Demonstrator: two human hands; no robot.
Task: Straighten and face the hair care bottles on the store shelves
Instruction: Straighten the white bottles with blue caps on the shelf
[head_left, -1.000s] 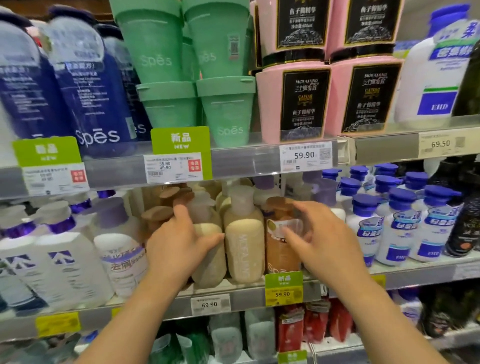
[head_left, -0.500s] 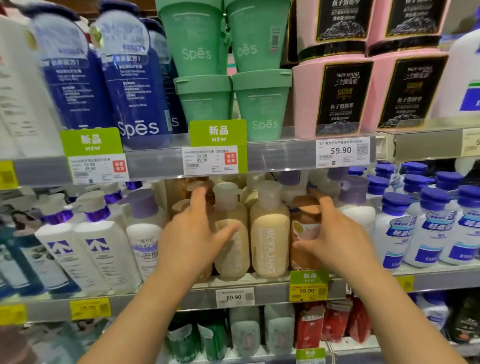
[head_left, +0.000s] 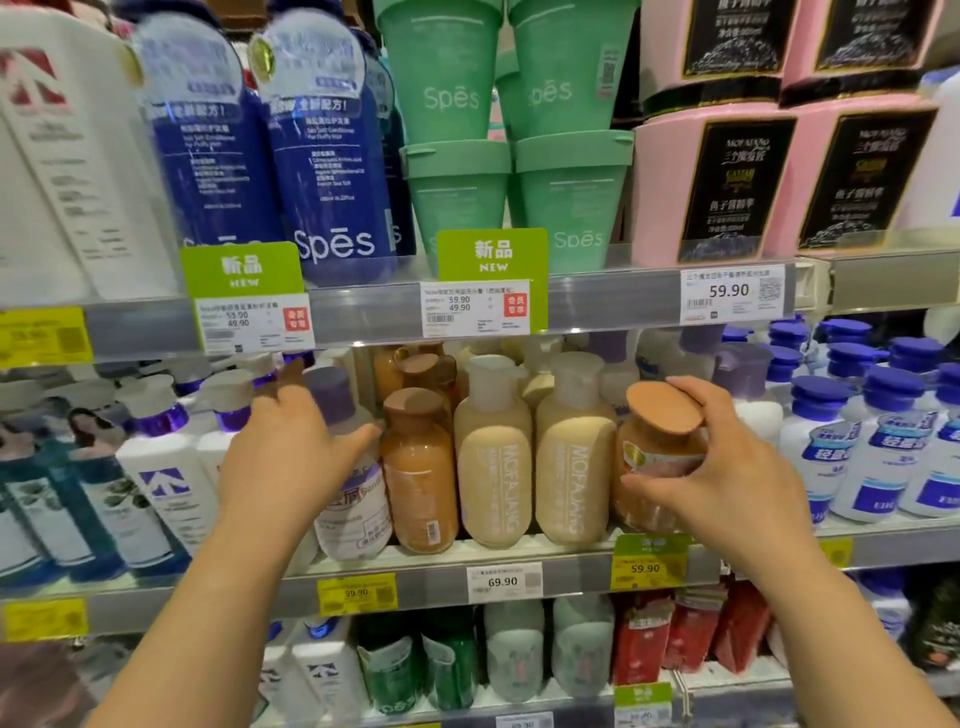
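On the middle shelf (head_left: 431, 584) stand two beige MOFAJANG bottles (head_left: 493, 467), side by side and facing front. Left of them an amber bottle (head_left: 418, 467) with a brown cap shows its back label. My right hand (head_left: 722, 467) grips a second amber bottle (head_left: 654, 447) with a flat brown cap, tilted toward me at the right of the beige pair. My left hand (head_left: 285, 457) is spread against a white bottle with a purple cap (head_left: 353, 499), left of the amber one; I cannot tell whether it grips it.
Blue-capped white bottles (head_left: 883, 441) fill the shelf to the right, white and teal bottles (head_left: 156, 478) the left. Above stand blue Spes bottles (head_left: 332, 156), green tubs (head_left: 457, 192) and pink jars (head_left: 711, 182). Price tags (head_left: 503, 581) line the shelf rails. More bottles stand below.
My left hand has slid left off the beige bottles onto the white bottle, uncovering the left amber bottle. My right hand has tilted the right amber bottle forward. The view has drifted left.
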